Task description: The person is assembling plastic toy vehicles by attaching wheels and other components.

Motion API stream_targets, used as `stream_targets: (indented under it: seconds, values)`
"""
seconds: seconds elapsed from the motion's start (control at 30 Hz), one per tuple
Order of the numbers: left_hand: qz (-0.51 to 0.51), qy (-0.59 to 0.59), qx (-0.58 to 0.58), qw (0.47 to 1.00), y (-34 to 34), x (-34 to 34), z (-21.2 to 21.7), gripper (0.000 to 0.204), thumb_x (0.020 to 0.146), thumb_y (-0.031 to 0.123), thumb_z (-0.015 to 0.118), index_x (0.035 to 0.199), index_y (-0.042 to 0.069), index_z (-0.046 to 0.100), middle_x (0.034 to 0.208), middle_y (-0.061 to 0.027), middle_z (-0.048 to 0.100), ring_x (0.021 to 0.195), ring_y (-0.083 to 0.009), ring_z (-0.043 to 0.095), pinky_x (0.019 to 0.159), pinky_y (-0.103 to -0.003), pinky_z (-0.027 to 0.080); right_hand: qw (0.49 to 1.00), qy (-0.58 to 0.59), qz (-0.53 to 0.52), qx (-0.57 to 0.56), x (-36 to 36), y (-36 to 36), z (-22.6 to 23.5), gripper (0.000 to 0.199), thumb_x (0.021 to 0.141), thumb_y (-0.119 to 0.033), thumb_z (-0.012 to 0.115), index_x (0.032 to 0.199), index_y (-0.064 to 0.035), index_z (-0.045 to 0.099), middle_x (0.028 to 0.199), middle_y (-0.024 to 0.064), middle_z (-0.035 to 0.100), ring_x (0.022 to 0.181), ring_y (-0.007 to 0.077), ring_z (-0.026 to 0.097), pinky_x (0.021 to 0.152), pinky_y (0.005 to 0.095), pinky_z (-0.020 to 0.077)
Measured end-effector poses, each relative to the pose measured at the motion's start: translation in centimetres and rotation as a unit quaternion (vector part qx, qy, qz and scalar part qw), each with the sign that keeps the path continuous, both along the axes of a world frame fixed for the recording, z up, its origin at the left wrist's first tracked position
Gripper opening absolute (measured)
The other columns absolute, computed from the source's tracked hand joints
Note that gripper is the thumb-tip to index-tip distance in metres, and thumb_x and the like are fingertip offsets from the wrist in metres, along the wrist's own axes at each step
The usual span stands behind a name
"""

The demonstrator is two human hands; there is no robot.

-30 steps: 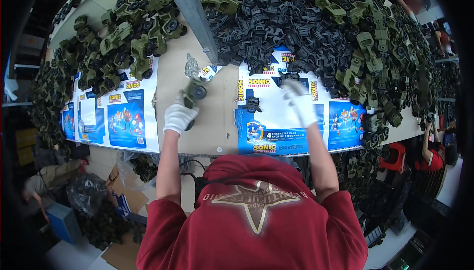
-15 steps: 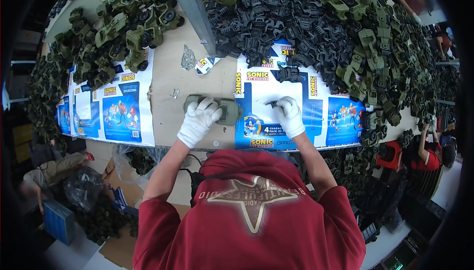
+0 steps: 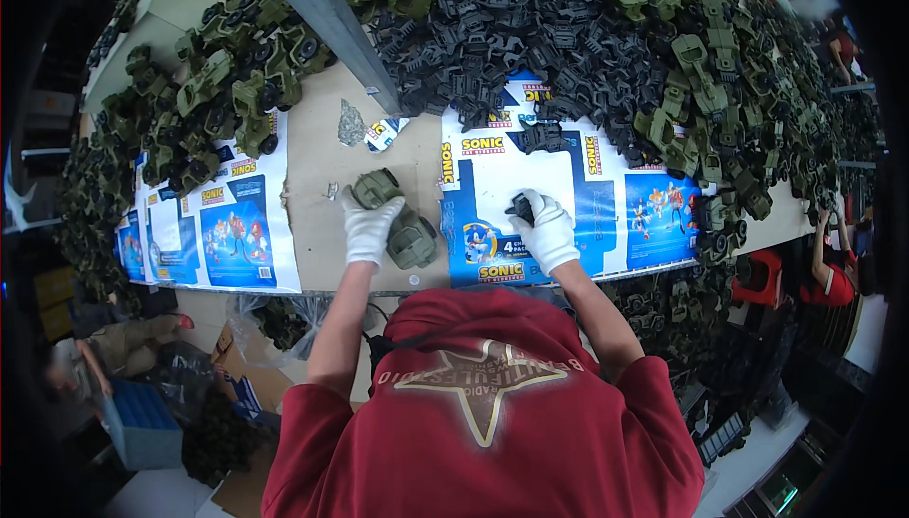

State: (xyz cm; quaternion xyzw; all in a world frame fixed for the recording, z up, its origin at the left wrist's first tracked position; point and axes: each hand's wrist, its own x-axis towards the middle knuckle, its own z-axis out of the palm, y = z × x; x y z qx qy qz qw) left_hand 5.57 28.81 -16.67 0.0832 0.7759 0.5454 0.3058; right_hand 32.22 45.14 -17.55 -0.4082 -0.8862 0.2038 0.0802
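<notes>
My left hand (image 3: 369, 226), in a white glove, grips an olive-green toy vehicle body (image 3: 413, 240) by its narrow middle. The body lies slanted over the bare brown tabletop, its far end to the left and its near end to the right. To the right, my right hand (image 3: 549, 231), also gloved, pinches a small black plastic part (image 3: 520, 207) between thumb and fingers. That part is held over the white patch of a blue-and-white printed sheet (image 3: 597, 224); its exact kind is too small to tell.
A big heap of black plastic parts (image 3: 530, 35) fills the far middle. Piles of green toy vehicles (image 3: 696, 73) flank it on both sides. A grey metal post (image 3: 327, 26) rises at the far left of centre, near silvery scraps (image 3: 351, 125). Co-workers (image 3: 833, 276) are at the right edge.
My left hand has turned the green vehicle body from lying crosswise to a slant. The black part in my right hand shows more fully now, shifted slightly left.
</notes>
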Motion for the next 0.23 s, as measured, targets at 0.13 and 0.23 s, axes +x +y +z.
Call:
stream_targets:
  seconds: [0.13, 0.23]
  values:
    - [-0.1, -0.099, 0.044, 0.989, 1.6, 2.9, 4.2, 0.11, 0.073, 0.006, 0.083, 0.155, 0.006, 0.01, 0.117, -0.0131, 0.062, 0.1, -0.017, 0.062, 0.083, -0.029, 0.054, 0.89, 0.295, -0.081, -0.339, -1.3, 1.8, 0.5, 0.047, 0.086, -0.016, 0.075, 0.13, -0.0071, 0.06, 0.109, 0.0084, 0.067, 0.088, 0.0127, 0.063, 0.082, 0.0228, 0.0486]
    - [-0.318, 0.0, 0.026, 0.948, 2.2, 2.8, 4.6, 0.108, 0.077, 0.024, 0.082, 0.155, 0.006, 0.01, 0.129, -0.0188, 0.059, 0.117, -0.0213, 0.057, 0.103, -0.033, 0.043, 0.736, 0.375, -0.029, -0.563, -3.2, 4.1, 4.2, 0.05, 0.092, -0.018, 0.068, 0.14, -0.0126, 0.053, 0.127, 0.0097, 0.063, 0.116, 0.0128, 0.055, 0.096, 0.0201, 0.0419]
